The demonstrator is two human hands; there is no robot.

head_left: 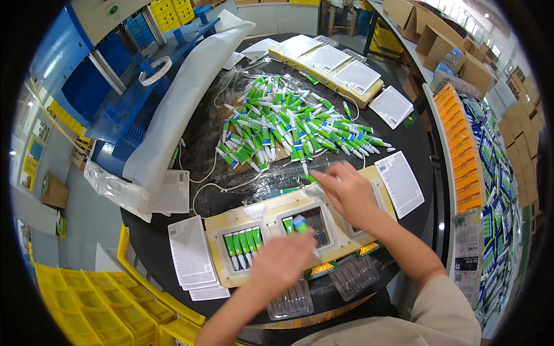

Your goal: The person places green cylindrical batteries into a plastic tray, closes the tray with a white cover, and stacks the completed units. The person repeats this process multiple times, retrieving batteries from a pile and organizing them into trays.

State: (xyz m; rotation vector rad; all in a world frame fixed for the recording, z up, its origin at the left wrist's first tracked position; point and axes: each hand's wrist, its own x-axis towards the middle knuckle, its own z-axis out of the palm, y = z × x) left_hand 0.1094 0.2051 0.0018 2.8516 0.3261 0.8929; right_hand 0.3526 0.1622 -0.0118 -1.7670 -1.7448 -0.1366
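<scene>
My left hand (280,259), blurred by motion, is over the middle opening of a cream-coloured tray fixture (271,209). Its fingers are closed on a small green-and-white squeeze tube (300,224). One more green tube (288,225) lies in that opening, beside the held one. The left opening holds a row of several green tubes (243,242) with white caps pointing toward me. My right hand (349,193) is farther away, between the fixture and a heap of tubes (283,124). Its fingertips pinch a tube whose green end (311,177) shows; the rest is hidden.
White printed cards (193,254) are stacked left of the fixture, with another card (399,183) at its right. Clear plastic blister shells (353,277) lie near me. A second fixture (326,66) sits at the back. Blue machinery (109,109) stands left, yellow crates (92,300) lower left.
</scene>
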